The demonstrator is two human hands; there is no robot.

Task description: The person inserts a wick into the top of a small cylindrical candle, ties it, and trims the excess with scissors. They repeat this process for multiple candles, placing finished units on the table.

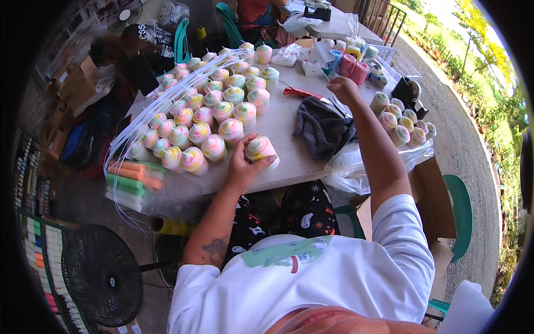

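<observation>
Workpiece: one swirled pastel candle (261,150), located at the near side of the bench (285,118), in front of the candle group. Whether its base touches the bench cannot be told.

Left hand (243,166): its fingers grasp the candle by the side wall, thumb along the near side. Right hand (343,89): it reaches across the bench, fingers curled and turned away; whether they grip anything cannot be told.

Handling (judged): the candle is probably light to moderate in weight, stiff, and smooth enough to slip in a loose grip. The swirled top is likely to dent or chip. Take hold around the straight side wall, low down, and keep pressure off the top.

Surroundings: a close-packed candle group (201,116) stands directly left of and beyond the held piece; sideways movement risks knocking its neighbours. Long white strands (156,106) arch over the far left of the group and could snag. Orange, green and white sticks (127,182) lie at the left corner. To the right, a dark cloth (322,127) and a red-handled tool (302,92) obstruct the surface between the hands. A clear plastic bag (356,171) lies at the right front edge, below the right forearm.
</observation>
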